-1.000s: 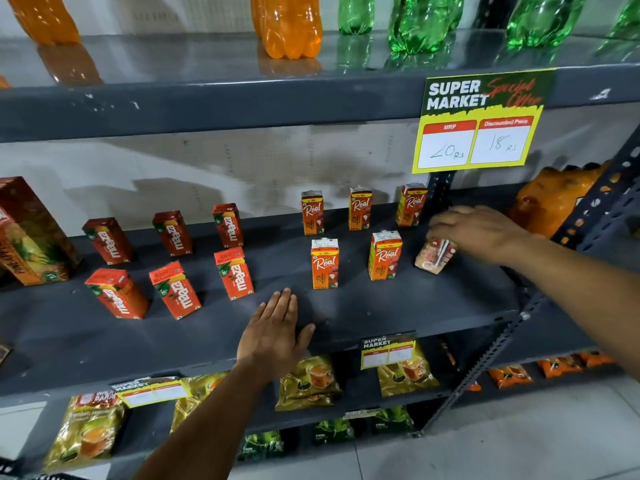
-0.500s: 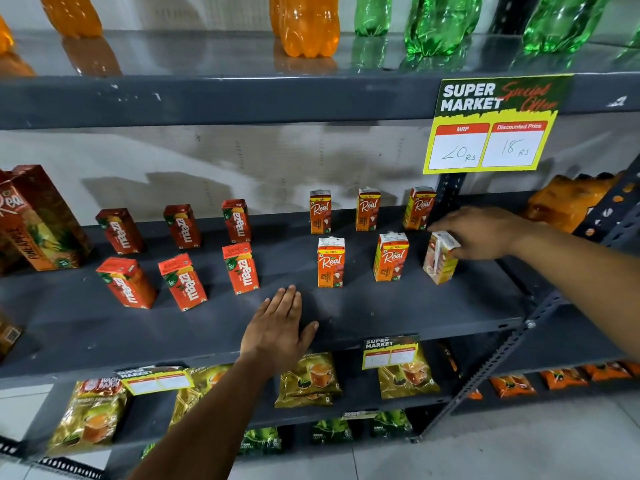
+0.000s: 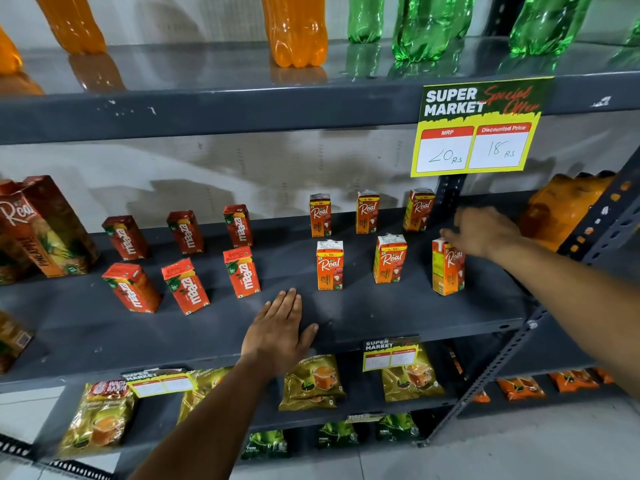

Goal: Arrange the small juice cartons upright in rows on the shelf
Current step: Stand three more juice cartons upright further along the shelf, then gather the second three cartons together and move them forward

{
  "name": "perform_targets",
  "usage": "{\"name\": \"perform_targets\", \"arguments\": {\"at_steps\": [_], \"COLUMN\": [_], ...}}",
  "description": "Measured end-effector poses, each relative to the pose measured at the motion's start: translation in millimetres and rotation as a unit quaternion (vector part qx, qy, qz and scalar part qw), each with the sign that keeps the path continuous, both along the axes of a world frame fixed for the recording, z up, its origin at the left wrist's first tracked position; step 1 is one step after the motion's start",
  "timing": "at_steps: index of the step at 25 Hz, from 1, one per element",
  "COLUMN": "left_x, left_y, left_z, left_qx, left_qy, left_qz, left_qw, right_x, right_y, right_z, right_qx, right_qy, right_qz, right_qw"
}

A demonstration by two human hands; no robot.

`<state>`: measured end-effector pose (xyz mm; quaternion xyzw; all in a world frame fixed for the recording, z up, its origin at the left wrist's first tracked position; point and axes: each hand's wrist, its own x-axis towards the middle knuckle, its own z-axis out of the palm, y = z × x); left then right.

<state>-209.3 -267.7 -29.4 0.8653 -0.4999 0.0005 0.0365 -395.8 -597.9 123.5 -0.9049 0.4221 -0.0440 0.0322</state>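
On the grey middle shelf (image 3: 381, 317) several small juice cartons stand upright in two rows. Red Maaza cartons (image 3: 242, 271) fill the left half and orange Real cartons (image 3: 329, 265) the right half. The front-right Real carton (image 3: 447, 267) stands upright, turned slightly. My right hand (image 3: 485, 230) hovers just behind and above it with loose, spread fingers; its fingertips are at the carton's top corner and hold nothing. My left hand (image 3: 277, 332) lies flat, palm down, on the shelf's front edge.
Tall Real pineapple cartons (image 3: 52, 226) stand at the far left. A price sign (image 3: 478, 128) hangs from the upper shelf, which carries orange and green bottles (image 3: 296, 29). An orange bag (image 3: 564, 206) sits behind the slanted upright (image 3: 519, 341). Tea pouches (image 3: 311, 379) fill the lower shelf.
My right hand stood the tilted front-right Real carton upright on the shelf, then let go and drew back slightly. My left hand stayed on the shelf edge.
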Motion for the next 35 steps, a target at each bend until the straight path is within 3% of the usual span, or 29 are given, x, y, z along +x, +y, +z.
{"name": "perform_targets", "arguments": {"at_steps": [3, 7, 10, 15, 22, 27, 31, 35], "left_x": [0, -2, -3, -3, 0, 7, 27, 46], "left_y": [1, -1, 0, 1, 0, -5, -27, -61], "left_z": [1, 2, 2, 4, 7, 14, 30, 41], "left_qx": [0.005, 0.007, 0.002, -0.004, -0.008, -0.105, -0.17, -0.186], "left_qy": [0.003, 0.003, 0.001, 0.009, 0.04, 0.169, 0.318, 0.383], "left_qz": [0.004, 0.01, 0.014, 0.017, 0.017, 0.045, 0.076, 0.047], "left_qw": [1.0, 1.0, 1.0, 1.0, 0.999, 0.979, 0.929, 0.903], "right_x": [-3, -9, -17, -30, -50, -61, -80, -68], "right_y": [4, 4, 1, -1, 13, 16, 13, 9], "right_z": [-10, -14, -14, -21, -31, -45, -74, -104], "right_qx": [0.042, 0.109, 0.156, 0.253, 0.261, 0.277, 0.358, 0.319], "right_qy": [0.006, -0.074, -0.085, -0.161, -0.24, -0.286, -0.357, -0.235], "right_qz": [0.02, 0.01, -0.022, -0.069, -0.037, -0.011, 0.045, 0.052], "right_qw": [0.999, 0.991, 0.984, 0.951, 0.934, 0.917, 0.862, 0.917]}}
